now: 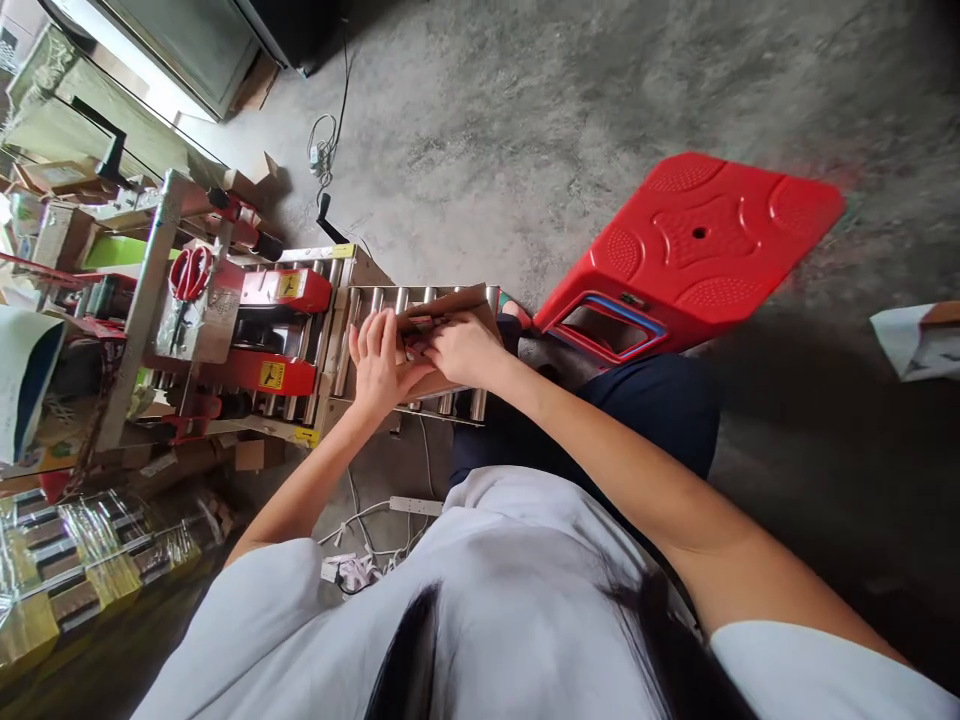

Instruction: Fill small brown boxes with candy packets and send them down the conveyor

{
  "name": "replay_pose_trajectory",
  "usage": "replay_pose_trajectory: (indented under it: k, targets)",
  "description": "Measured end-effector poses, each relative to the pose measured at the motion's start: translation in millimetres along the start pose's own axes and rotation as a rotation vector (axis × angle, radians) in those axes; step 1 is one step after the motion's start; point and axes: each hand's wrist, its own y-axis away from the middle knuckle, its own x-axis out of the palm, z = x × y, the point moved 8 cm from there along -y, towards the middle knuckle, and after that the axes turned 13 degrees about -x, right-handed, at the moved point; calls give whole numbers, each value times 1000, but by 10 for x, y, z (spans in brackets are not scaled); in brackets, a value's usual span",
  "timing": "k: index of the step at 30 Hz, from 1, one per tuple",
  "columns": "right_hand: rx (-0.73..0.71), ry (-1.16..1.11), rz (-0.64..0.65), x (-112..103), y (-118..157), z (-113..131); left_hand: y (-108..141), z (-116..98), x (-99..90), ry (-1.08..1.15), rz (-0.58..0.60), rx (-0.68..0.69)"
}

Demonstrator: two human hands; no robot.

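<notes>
A small brown cardboard box (pixel 475 302) rests on the metal rollers (pixel 375 298) at the end of a conveyor. My left hand (pixel 377 362) grips the box's left end, its fingers bent over the edge and its thumb along the near side. Over the box's middle and right part lies my right hand (pixel 466 350). Its fingers are bent together and reach in at the opening, close to the left thumb. Something dark shows between the two hands, but its kind and what the right fingertips hold are hidden.
Left of the box stands a carton-sealing machine (pixel 296 290) with red side guides and red-handled scissors (pixel 190 275) on its top plate. A red plastic stool (pixel 697 240) stands to the right. Cables and a white power strip (pixel 415 507) lie on the floor below.
</notes>
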Motion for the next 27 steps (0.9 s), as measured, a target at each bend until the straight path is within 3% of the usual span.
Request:
replay_pose_trajectory:
  k: [3, 5, 8, 11, 14, 17, 22, 27]
  targets:
    - [-7, -44, -308, -49, 205, -59, -8, 22, 12, 0, -45, 1]
    - [-10, -33, -436, -83, 300, -68, 5, 26, 6, 12, -80, 0]
    - [-18, 3, -346, -48, 218, -33, 11, 28, 2, -4, -86, -7]
    - [72, -7, -181, -22, 64, -65, 8, 39, -20, -44, -89, -12]
    - [119, -39, -118, -27, 31, -66, 10, 47, -46, -55, -105, -2]
    - [51, -29, -204, -40, 158, 22, 13, 56, -49, -69, -117, -1]
    - [95, 70, -541, -125, 610, -5, -1, 57, -35, -87, -80, 35]
    - [111, 28, -475, -5, 679, -151, 30, -155, 35, -109, 41, 40]
